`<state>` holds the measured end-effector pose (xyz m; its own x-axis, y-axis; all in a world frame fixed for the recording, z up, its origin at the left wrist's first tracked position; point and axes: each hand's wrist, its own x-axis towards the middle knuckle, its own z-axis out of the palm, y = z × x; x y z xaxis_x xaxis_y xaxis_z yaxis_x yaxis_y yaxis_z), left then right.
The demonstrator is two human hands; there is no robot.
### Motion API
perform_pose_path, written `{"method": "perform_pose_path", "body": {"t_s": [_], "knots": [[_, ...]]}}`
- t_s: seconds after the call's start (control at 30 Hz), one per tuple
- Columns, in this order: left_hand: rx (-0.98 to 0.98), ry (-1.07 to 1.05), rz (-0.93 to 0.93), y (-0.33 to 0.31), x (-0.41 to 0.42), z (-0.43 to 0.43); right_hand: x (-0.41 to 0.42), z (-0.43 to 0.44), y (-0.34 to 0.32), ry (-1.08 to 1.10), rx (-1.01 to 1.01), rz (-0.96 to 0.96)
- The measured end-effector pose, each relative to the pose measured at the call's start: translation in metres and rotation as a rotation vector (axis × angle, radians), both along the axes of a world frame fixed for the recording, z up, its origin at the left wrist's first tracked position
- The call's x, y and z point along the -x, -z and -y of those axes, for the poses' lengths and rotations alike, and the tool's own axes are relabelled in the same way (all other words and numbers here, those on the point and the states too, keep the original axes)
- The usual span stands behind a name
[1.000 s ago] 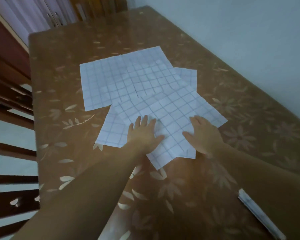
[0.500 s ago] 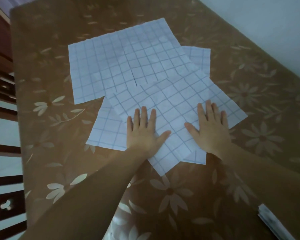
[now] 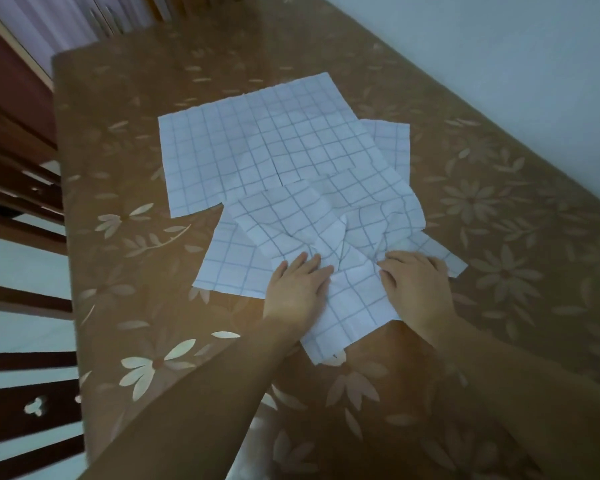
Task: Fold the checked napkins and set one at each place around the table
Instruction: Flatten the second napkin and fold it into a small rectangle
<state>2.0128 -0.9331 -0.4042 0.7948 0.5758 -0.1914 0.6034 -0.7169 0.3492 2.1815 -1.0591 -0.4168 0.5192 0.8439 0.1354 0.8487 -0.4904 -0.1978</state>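
Note:
Several white napkins with a blue check lie overlapping in the middle of the brown flowered table [image 3: 499, 209]. The top napkin [image 3: 326, 223] is rumpled, with creases running toward my fingertips. My left hand [image 3: 297, 289] rests on its near left part with fingers curled into the cloth. My right hand [image 3: 416, 285] pinches its near right part. A larger flat napkin [image 3: 257, 143] lies behind it. Another napkin [image 3: 229, 265] shows at the left, and a further napkin's corner [image 3: 392, 143] sticks out at the back right.
Dark wooden chair backs [image 3: 25, 410] stand along the table's left edge. Another chair [image 3: 187, 5] is at the far end. A pale wall [image 3: 499, 46] runs close along the table's right side.
Both hands lay flat with spread fingers on the smooth top napkin before. Now the fingers are drawn in, and the napkin is bunched and pulled toward me.

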Motion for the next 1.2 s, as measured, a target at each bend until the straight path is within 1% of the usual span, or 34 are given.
{"method": "perform_pose_path", "body": {"t_s": [0.1,0.17,0.23,0.33,0.4,0.43,0.5,0.57,0.6,0.63,0.67,0.77,0.83,0.9,1.1,1.2], "knots": [[0.039,0.066,0.002,-0.007,0.021,0.005,0.017,0.018,-0.013,-0.023,0.013,-0.026],[0.050,0.144,0.015,-0.011,0.039,0.007,0.033,0.032,-0.024,-0.069,0.081,-0.119],[0.009,0.213,0.078,-0.014,0.058,0.010,0.050,0.045,-0.031,-0.121,0.191,-0.221],[-0.005,0.164,0.187,-0.014,0.077,0.013,0.072,0.062,-0.040,-0.178,0.342,-0.388],[-0.037,0.116,0.221,-0.012,0.078,0.017,0.079,0.067,-0.044,-0.179,0.365,-0.468],[-0.055,0.099,0.237,-0.011,0.076,0.017,0.079,0.067,-0.046,-0.168,0.343,-0.452],[-0.052,0.075,0.226,-0.012,0.070,0.017,0.073,0.060,-0.044,-0.130,0.182,-0.352],[-0.022,0.053,0.136,-0.013,0.062,0.015,0.060,0.051,-0.039,-0.127,-0.010,-0.234],[-0.014,0.041,0.084,-0.012,0.060,0.013,0.054,0.046,-0.036,-0.127,-0.064,-0.168],[-0.011,0.031,0.036,-0.012,0.057,0.009,0.048,0.040,-0.032,-0.116,-0.054,-0.114],[-0.010,0.023,-0.008,-0.011,0.054,0.005,0.042,0.035,-0.029,-0.110,0.024,-0.099],[-0.020,0.025,-0.109,-0.004,0.048,-0.009,0.028,0.025,-0.021,-0.103,0.283,-0.138],[-0.023,0.040,-0.136,0.001,0.045,-0.016,0.022,0.022,-0.010,-0.146,0.361,-0.134],[-0.017,0.038,-0.103,0.005,0.042,-0.020,0.018,0.020,0.001,-0.151,0.306,-0.133],[0.032,-0.046,0.149,0.011,0.028,-0.022,0.013,0.014,0.020,-0.143,-0.091,-0.055],[0.019,-0.069,0.227,0.014,0.028,-0.020,0.009,0.011,0.019,-0.177,-0.194,-0.021]]}}
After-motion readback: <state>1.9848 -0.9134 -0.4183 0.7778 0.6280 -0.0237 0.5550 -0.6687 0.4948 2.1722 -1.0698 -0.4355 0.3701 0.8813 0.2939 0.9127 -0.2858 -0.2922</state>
